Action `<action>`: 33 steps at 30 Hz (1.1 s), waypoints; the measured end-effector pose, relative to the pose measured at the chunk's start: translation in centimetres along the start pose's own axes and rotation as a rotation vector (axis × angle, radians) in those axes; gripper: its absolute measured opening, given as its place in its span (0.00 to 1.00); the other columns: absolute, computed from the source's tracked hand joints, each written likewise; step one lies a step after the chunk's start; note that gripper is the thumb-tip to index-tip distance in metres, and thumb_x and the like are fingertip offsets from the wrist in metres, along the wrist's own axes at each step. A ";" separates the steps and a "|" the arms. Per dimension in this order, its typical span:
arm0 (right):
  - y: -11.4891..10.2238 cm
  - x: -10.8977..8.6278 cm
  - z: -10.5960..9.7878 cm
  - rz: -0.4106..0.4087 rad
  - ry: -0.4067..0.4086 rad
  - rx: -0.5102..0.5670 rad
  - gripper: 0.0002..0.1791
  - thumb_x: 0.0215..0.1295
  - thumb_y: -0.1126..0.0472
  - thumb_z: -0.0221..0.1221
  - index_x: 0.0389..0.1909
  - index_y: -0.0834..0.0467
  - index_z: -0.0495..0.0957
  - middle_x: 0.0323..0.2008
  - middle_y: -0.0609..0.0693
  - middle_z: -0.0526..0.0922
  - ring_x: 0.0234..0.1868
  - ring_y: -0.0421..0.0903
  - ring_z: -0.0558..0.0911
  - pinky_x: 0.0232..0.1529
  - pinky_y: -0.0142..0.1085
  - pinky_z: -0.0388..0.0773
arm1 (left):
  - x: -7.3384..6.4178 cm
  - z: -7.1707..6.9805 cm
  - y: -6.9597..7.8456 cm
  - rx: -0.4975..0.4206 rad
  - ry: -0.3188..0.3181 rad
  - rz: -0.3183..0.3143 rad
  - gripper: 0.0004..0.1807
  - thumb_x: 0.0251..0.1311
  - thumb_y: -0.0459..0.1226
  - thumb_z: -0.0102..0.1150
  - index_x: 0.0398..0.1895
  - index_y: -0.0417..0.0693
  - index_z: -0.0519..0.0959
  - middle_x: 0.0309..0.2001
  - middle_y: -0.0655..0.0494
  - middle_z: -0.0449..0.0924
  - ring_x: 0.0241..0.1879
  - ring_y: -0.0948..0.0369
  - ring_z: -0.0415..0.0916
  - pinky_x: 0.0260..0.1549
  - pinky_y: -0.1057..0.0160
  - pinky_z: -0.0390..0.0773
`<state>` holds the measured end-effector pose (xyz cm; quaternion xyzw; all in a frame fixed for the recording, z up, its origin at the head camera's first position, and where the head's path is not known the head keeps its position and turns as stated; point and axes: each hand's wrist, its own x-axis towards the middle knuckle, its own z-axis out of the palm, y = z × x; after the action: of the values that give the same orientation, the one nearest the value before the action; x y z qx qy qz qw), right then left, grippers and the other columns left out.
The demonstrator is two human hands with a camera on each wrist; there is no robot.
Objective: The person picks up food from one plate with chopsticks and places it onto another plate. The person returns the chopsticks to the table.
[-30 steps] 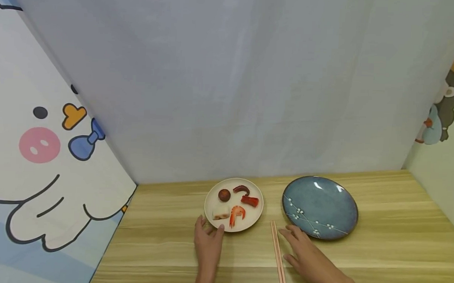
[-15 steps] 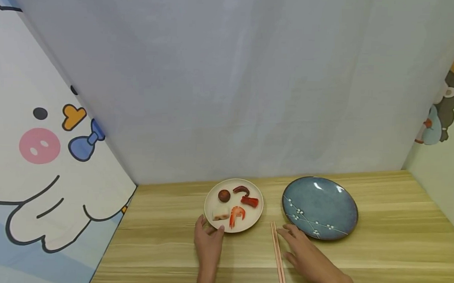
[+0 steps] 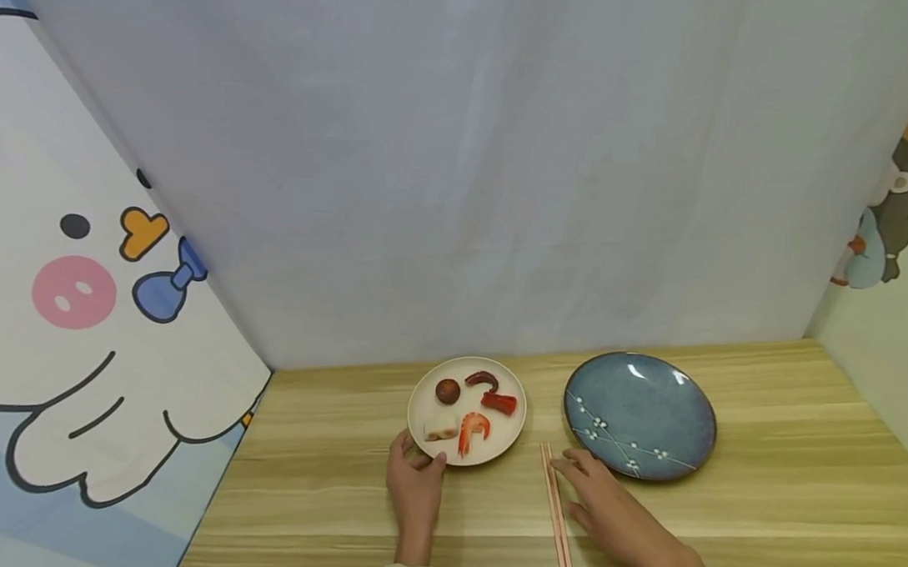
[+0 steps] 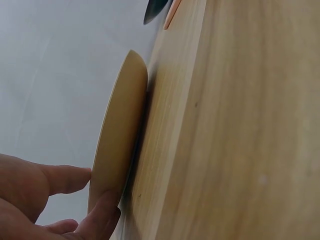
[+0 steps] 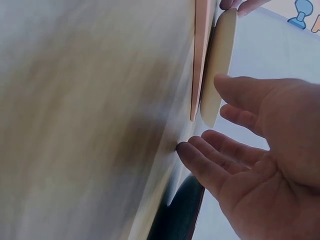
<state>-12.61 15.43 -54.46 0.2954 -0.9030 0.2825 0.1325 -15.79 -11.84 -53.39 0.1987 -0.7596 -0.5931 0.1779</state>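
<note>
A small cream plate (image 3: 505,444) stands left of centre on the wooden table. It bears a shrimp (image 3: 474,434), a white piece with a brown edge (image 3: 441,428), a round brown ball (image 3: 447,391), a red stick-like piece (image 3: 498,403) and a dark red curled piece (image 3: 482,380). My left hand (image 3: 415,491) holds the plate's near-left edge, thumb at the rim and a finger against the outer wall in the left wrist view. My right hand (image 3: 611,510) lies beside a pair of pinkish chopsticks (image 3: 558,517), fingers extended, holding nothing; whether a fingertip touches them I cannot tell.
A larger blue plate (image 3: 645,411) with white blossom patterns stands to the right, just beyond my right hand. The table (image 3: 312,479) meets a pale hanging cloth (image 3: 487,184) at the back. Cartoon-printed cloth (image 3: 82,387) hangs at the left.
My right fingertips have shifted slightly left, toward the chopsticks. The left hand and plates look the same; the head view has turned very slightly.
</note>
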 end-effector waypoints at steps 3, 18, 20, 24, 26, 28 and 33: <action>-0.1 0.3 -0.2 -0.017 -0.002 -0.012 0.32 0.57 0.70 0.75 0.64 0.62 0.78 0.59 0.62 0.77 0.57 0.60 0.80 0.56 0.53 0.86 | 0.1 0.1 0.0 0.005 -0.006 -0.003 0.35 0.55 0.19 0.71 0.69 0.30 0.73 0.62 0.31 0.77 0.41 0.48 0.84 0.28 0.73 0.80; 0.2 1.5 0.0 -0.019 -0.061 0.005 0.28 0.58 0.75 0.71 0.61 0.66 0.80 0.59 0.60 0.81 0.60 0.59 0.81 0.64 0.50 0.83 | 0.3 0.1 0.2 0.019 -0.014 -0.016 0.34 0.56 0.20 0.71 0.68 0.25 0.73 0.60 0.29 0.78 0.42 0.46 0.84 0.29 0.70 0.82; -0.1 1.7 -0.5 -0.023 -0.088 0.001 0.27 0.59 0.74 0.70 0.61 0.67 0.80 0.59 0.61 0.81 0.60 0.60 0.81 0.62 0.55 0.83 | 0.3 0.1 0.1 0.017 -0.016 -0.020 0.33 0.56 0.20 0.71 0.67 0.24 0.73 0.60 0.29 0.78 0.42 0.46 0.84 0.29 0.70 0.83; 0.1 1.7 -0.1 -0.062 -0.063 0.008 0.28 0.56 0.74 0.72 0.60 0.68 0.80 0.57 0.62 0.81 0.59 0.59 0.81 0.60 0.51 0.85 | 0.3 0.0 0.1 0.017 -0.017 -0.024 0.33 0.56 0.21 0.71 0.67 0.24 0.74 0.60 0.29 0.78 0.42 0.46 0.84 0.28 0.71 0.82; 0.2 1.6 0.1 -0.074 -0.053 0.009 0.28 0.54 0.74 0.73 0.59 0.68 0.81 0.56 0.62 0.82 0.58 0.59 0.82 0.60 0.51 0.85 | 0.3 0.0 -0.1 0.019 -0.017 -0.026 0.33 0.55 0.20 0.71 0.66 0.24 0.74 0.59 0.29 0.79 0.41 0.46 0.84 0.28 0.72 0.81; 0.2 1.6 0.1 -0.074 -0.060 0.012 0.28 0.55 0.74 0.73 0.59 0.68 0.81 0.57 0.63 0.82 0.59 0.60 0.82 0.60 0.52 0.85 | 0.4 0.0 -0.2 0.022 -0.019 -0.025 0.33 0.55 0.20 0.72 0.66 0.23 0.74 0.59 0.28 0.79 0.40 0.46 0.85 0.27 0.72 0.82; -0.6 1.9 -0.2 -0.028 -0.118 0.010 0.26 0.59 0.74 0.70 0.60 0.67 0.81 0.60 0.62 0.82 0.62 0.62 0.80 0.63 0.57 0.82 | 0.3 -0.2 -0.2 0.021 -0.029 -0.030 0.33 0.55 0.21 0.72 0.66 0.23 0.73 0.60 0.28 0.79 0.41 0.47 0.85 0.27 0.71 0.82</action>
<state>-13.72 14.31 -53.31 0.3246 -0.9037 0.2671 0.0815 -15.97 -12.22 -53.57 0.2034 -0.7652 -0.5905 0.1560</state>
